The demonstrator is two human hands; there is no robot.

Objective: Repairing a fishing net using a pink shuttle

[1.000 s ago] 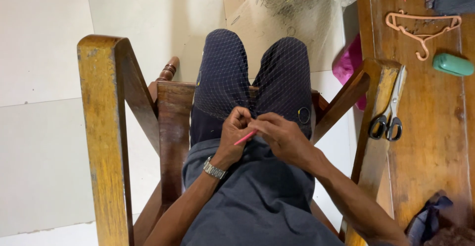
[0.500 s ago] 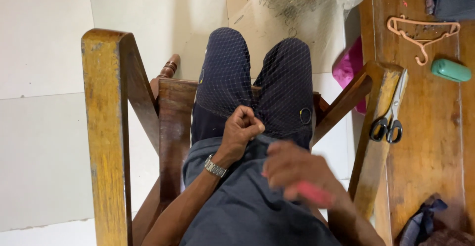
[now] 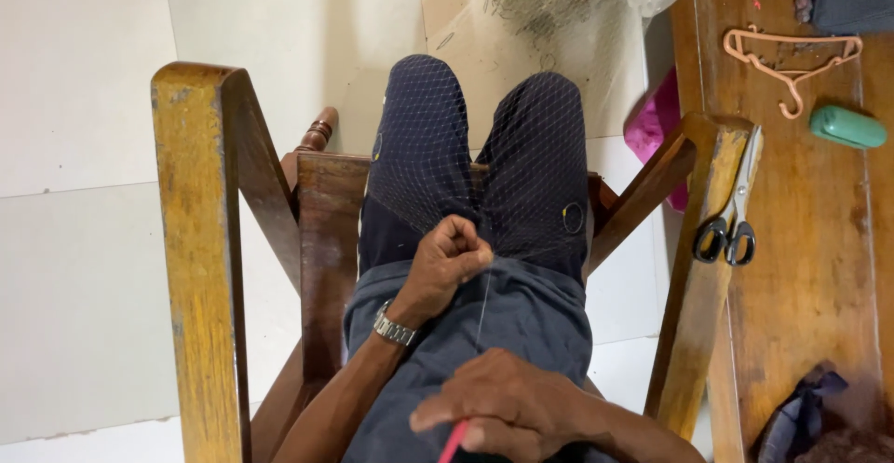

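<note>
- Left hand (image 3: 450, 256) has its grip pinched tight on the fine net (image 3: 484, 156) draped over the knees.
- Right hand (image 3: 507, 405), near the lap, has its grip clamped on a pink netting needle (image 3: 453, 442); a taut thread (image 3: 481, 309) runs up to the left fist.
- The knot looks mid-pull; much net lies ahead.
- No labels or packages show; scissors (image 3: 729, 225) lie at the bench (image 3: 801, 267) left edge, green case (image 3: 846, 127) near the far edge.

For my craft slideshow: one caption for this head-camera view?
Left hand pinches fine netting over the knees; right hand draws thread taut with a pink tool.
</note>
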